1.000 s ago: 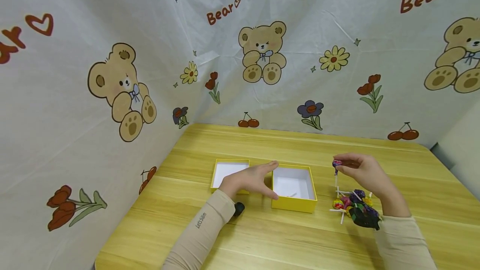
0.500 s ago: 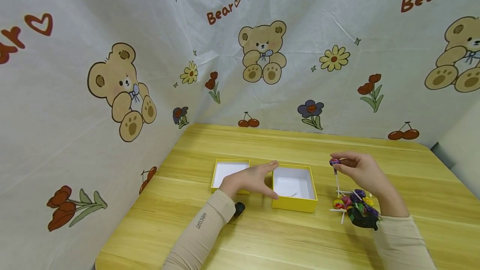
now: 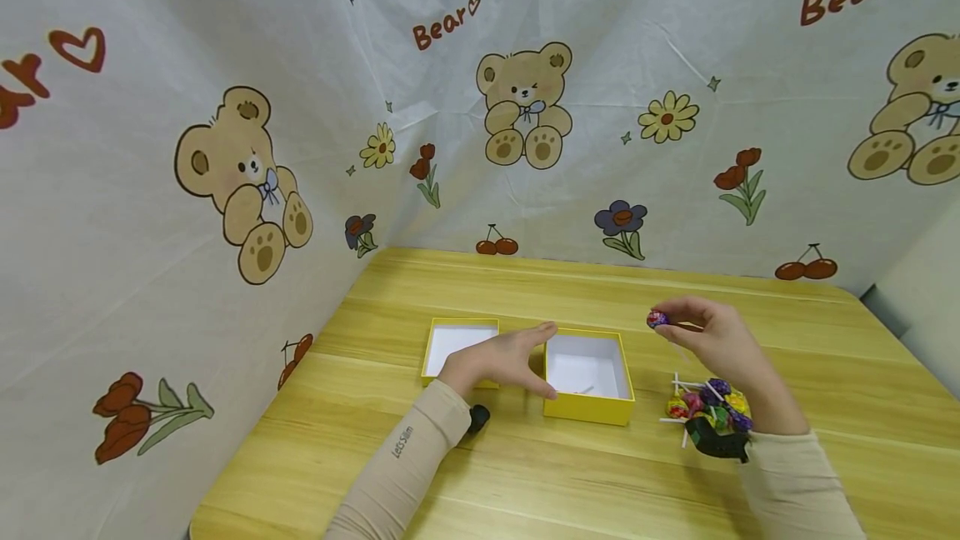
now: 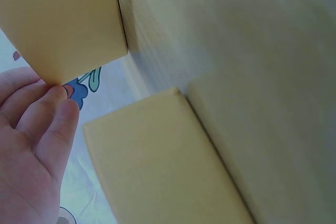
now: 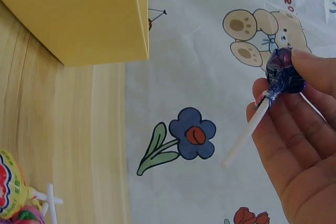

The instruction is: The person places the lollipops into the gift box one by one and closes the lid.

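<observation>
My right hand (image 3: 708, 332) pinches a lollipop (image 3: 657, 319) in a purple-blue wrapper, raised above the table. In the right wrist view, its white stick (image 5: 247, 132) slants down from the fingers. A pile of lollipops (image 3: 705, 402) in colourful wrappers lies below that hand. My left hand (image 3: 506, 361) spans the left side of a yellow box (image 3: 588, 409) with a white inside, thumb at the front corner and fingers at the back one. Those fingertips (image 4: 58, 93) meet the box's corner in the left wrist view. A white stick (image 3: 585, 390) shows inside the box, by its front wall.
A shallow yellow box part with a white inside (image 3: 450, 340), like a lid, lies left of the box, partly behind the left forearm. Behind the wooden table (image 3: 525, 473) hangs a bear-print cloth (image 3: 585, 190). A black wrist camera (image 3: 716, 438) overlaps the pile's near side.
My right hand has lifted the lollipop up and leftward, away from the pile, and its stick has tilted from upright. The left hand and the box have stayed still.
</observation>
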`<state>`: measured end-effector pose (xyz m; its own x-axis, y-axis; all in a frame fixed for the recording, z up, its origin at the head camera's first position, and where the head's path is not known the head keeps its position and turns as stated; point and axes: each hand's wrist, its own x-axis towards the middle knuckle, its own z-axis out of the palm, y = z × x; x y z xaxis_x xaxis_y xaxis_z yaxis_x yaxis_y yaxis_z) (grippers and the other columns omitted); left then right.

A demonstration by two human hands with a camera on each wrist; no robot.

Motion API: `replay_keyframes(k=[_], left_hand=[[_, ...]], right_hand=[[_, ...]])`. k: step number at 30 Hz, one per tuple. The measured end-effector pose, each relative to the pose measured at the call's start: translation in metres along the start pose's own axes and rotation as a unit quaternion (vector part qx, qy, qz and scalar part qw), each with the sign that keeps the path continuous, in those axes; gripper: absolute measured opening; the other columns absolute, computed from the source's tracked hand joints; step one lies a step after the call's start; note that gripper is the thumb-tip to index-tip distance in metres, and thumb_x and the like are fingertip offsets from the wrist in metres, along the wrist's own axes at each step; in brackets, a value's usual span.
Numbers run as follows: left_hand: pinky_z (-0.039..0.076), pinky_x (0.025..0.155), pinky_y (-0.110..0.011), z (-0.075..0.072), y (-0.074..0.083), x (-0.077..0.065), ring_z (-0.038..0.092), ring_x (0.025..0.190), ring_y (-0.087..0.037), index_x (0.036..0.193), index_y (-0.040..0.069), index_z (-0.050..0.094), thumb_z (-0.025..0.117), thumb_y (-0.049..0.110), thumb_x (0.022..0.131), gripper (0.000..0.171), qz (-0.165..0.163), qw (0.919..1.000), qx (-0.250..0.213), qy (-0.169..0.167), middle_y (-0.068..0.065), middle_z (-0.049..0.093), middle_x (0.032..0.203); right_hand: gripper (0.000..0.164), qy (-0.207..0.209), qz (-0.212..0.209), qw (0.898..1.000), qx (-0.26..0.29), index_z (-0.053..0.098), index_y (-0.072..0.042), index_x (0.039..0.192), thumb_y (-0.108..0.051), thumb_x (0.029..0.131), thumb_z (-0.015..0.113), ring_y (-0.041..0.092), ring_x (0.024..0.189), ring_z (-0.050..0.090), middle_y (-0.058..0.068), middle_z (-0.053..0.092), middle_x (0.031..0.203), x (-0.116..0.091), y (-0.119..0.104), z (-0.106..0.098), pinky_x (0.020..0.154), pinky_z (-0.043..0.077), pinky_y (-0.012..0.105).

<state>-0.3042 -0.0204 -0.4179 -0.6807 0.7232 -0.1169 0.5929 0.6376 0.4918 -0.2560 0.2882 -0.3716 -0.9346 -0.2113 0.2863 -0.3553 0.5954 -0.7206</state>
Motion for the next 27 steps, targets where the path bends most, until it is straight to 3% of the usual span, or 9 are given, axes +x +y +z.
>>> replay_keyframes(k=[10,18,27], left_hand=[[0.026,0.108,-0.034,0.0,0.0,0.0,0.015,0.136,-0.01,0.143,0.028,0.006,0.059,0.07,0.063,0.105,-0.001,1.0,0.005,0.002,0.014,0.004,0.149],[0.026,0.108,-0.034,-0.001,0.001,0.0,0.015,0.136,-0.01,0.143,0.028,0.006,0.06,0.069,0.063,0.105,0.001,1.0,0.006,-0.001,0.014,0.003,0.149],[0.026,0.108,-0.033,0.0,0.001,0.001,0.014,0.136,-0.009,0.143,0.029,0.006,0.06,0.068,0.064,0.104,0.001,1.0,0.006,0.0,0.015,0.003,0.149]], right_hand=[[0.025,0.005,-0.036,0.999,0.034,0.062,-0.007,0.107,-0.017,0.085,0.059,-0.001,0.087,0.062,0.013,0.065,0.102,0.003,-0.005,0.007,0.072,0.051,0.015],[0.027,0.009,-0.022,1.0,0.0,0.061,-0.009,0.107,-0.021,0.083,0.062,0.002,0.086,0.062,0.007,0.066,0.099,0.007,-0.008,0.018,0.072,0.052,0.02],[0.023,-0.018,-0.021,0.999,0.032,0.063,-0.01,0.104,-0.018,0.083,0.061,0.007,0.087,0.064,0.007,0.066,0.099,0.008,-0.01,0.031,0.072,0.053,0.022]])
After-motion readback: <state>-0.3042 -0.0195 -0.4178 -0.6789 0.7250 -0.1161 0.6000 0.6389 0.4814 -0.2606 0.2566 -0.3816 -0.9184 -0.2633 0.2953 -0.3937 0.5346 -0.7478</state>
